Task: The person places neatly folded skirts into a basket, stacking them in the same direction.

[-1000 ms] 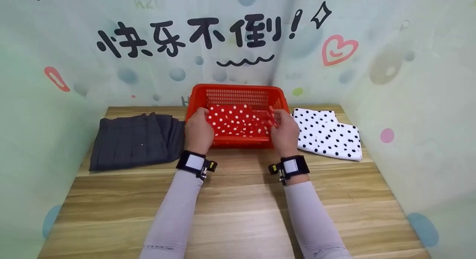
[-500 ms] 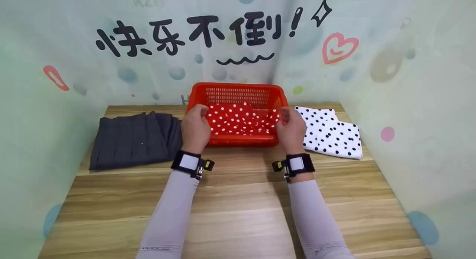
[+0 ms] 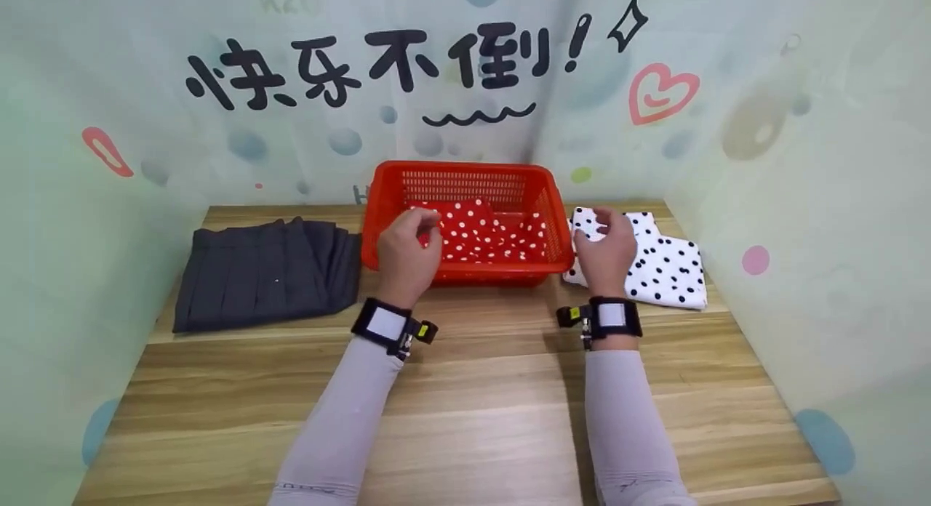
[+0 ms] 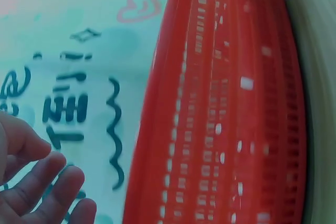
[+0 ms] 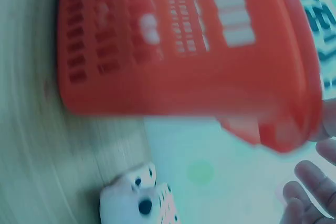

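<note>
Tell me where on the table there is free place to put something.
Bare: the table in front of the basket, between the sleeves; also outside each sleeve, nearer than the grey cloth or white cloth. Crowded: the back, where the cloths flank the basket, with the left hand and right hand there.

We see a small screened booth; whether it stands in a home, a lab or a shop, we cannot tell. A sheet (image 3: 436, 144) printed with bubbles, black lettering (image 3: 405, 70) and a pink heart (image 3: 658, 99) closes off 12 o'clock. Pale, bubble-dotted panels (image 3: 62, 273) rise at 9 and 3 o'clock, hemming in a wood-grain desk (image 3: 480, 411).
</note>
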### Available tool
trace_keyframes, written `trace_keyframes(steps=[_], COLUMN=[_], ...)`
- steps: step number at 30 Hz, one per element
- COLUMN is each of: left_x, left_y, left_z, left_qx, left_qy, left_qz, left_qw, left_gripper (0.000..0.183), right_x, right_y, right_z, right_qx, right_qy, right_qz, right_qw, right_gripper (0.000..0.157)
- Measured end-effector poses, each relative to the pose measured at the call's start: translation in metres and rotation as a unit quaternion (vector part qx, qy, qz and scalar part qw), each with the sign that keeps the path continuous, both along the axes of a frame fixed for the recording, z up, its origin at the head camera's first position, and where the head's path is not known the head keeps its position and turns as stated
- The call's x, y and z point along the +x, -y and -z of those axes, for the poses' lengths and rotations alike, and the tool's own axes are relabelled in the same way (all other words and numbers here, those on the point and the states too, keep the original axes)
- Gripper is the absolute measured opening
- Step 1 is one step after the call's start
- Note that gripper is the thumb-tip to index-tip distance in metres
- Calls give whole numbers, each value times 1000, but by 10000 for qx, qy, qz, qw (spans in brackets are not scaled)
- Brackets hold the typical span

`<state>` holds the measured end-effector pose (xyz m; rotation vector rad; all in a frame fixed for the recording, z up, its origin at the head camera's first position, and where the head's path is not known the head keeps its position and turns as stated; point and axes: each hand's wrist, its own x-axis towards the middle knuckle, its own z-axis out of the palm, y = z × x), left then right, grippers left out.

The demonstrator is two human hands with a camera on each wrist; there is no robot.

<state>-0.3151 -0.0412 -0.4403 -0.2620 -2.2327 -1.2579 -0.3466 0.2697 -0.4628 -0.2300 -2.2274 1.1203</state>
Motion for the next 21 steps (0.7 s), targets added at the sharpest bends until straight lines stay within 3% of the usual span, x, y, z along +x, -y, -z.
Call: trace_keyframes(steps=[4, 7, 9, 12, 15, 17, 19, 21], left_x=[20, 40, 55, 74, 81, 77, 69, 61], left_y=[-31, -67, -92, -122, -144, -154, -165, -178], left_z=[-4, -1, 5, 16, 31, 39, 46, 50], left_qx=[12, -251, -638, -1480, -2341, -2722, -2888, -2766], left_qy=[-177, -81, 346, 1287, 1981, 2376, 2667, 2925], left_qz=[526, 1350, 1969, 2646, 2782, 2732, 2667, 2504], left_qw=[9985, 9905, 9777, 9442, 9103, 8915, 8800, 8805], left_gripper=[14, 15, 18, 24, 37, 50, 61, 71], right_x=[4, 8, 12, 18, 29, 34, 41, 45], right_y=[-30, -53, -67, -86, -106, -119, -133, -147], right_z=[5, 7, 7, 11, 17, 24, 30, 37], right_qx=[-418, -712, -749, -486, -47, 138, 108, -25], right_qy=[323, 623, 844, 1200, 1717, 2067, 2444, 2753], right_qz=[269, 586, 780, 968, 1064, 1190, 1315, 1425], right_qw=[9982, 9938, 9905, 9868, 9794, 9710, 9607, 9507], right_gripper=[48, 49, 50, 52, 60, 67, 74, 80])
